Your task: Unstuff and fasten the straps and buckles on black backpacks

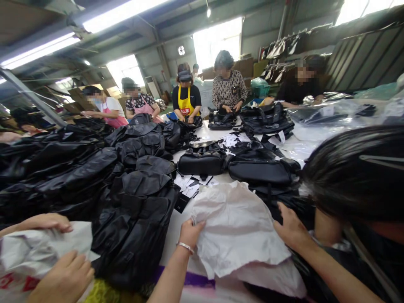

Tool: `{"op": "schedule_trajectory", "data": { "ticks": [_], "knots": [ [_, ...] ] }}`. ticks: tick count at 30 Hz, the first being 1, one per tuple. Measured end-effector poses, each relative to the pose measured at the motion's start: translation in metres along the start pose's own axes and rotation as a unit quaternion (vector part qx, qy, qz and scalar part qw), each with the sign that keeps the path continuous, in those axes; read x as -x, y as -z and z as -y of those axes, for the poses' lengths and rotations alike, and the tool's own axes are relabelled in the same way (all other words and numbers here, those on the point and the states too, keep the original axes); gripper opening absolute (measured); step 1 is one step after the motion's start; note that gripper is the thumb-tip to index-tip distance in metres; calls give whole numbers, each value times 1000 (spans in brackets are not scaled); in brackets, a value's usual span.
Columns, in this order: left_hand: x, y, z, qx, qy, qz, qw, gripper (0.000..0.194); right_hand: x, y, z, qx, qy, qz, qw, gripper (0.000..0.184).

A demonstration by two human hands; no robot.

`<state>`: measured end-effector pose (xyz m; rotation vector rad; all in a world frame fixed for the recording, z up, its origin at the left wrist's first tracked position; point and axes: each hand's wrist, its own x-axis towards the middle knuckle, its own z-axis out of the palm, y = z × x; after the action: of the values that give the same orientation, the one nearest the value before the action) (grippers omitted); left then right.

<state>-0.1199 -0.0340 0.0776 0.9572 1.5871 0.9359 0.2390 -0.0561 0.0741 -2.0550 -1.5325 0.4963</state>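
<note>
Pinching the left edge of a crumpled white sheet (235, 227), the left hand (191, 235) has a narrow grip, thumb on top. The right hand (292, 229) is at the sheet's other side, its grip wide, fingers spread and thumb by the edge. The sheet is spread over the near part of the white table (206, 134), with a purple strip (198, 280) showing below it. Just beyond lie two black bags (202, 163) (260, 171), and paper cards (188, 189) are scattered beside them. A large heap of black bags (135, 202) crowds the left side, while a person's dark-haired head (356, 172) leans in close on the right, blocking that part of the table from view. At the lower left, another person's hands (65, 275) hold a white wrapper (38, 252) with red print. Across the table, several people stand over more bags, and clear plastic (318, 122) covers the far right.
</note>
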Motion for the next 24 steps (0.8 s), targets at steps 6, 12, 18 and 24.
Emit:
{"op": "schedule_trajectory", "data": {
  "ticks": [6, 12, 18, 24],
  "knots": [
    [8, 0, -66, -141, -169, 101, 970, 17, -42, 32, 107, 52, 334, -21, 941, 106],
    [14, 25, -119, -146, -213, 292, 921, 26, -94, 29, 143, -89, 280, 222, 930, 116],
    [-9, 45, -123, -96, -197, 238, 946, 29, -69, -2, 129, -227, 167, 482, 830, 47],
    [-27, 52, -109, -161, -200, 201, 945, 25, -47, -25, 102, -338, 17, 492, 802, 29]
  ]
}}
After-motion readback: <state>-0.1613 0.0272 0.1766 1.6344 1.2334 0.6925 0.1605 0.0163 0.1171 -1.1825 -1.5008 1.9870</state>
